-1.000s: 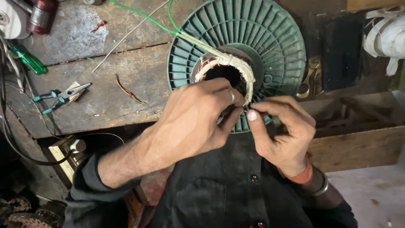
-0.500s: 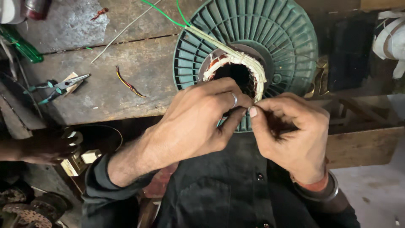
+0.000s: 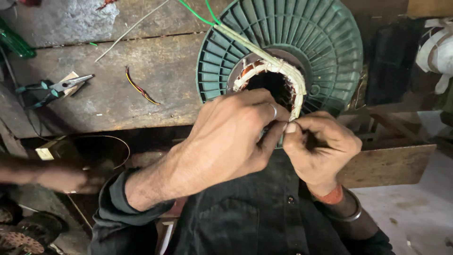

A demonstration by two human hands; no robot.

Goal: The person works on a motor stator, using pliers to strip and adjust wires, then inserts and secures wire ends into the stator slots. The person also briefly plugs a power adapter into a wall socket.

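A round green ribbed motor housing leans on the workbench edge. In its centre sits a copper winding wrapped in pale lacing cord. My left hand and my right hand meet at the winding's lower edge, fingertips pinched together on the pale cord. A ring shows on my left hand. The lower part of the winding is hidden behind my fingers. Green wires run off from the housing's top.
The worn wooden workbench carries teal-handled pliers, a short red-yellow wire scrap and a green screwdriver handle. Another person's arm reaches in at lower left. A wooden crate stands at right.
The view has shifted, so the housing sits further right. Another person's arm has come in at lower left. My fingers stay pinched on the cord.
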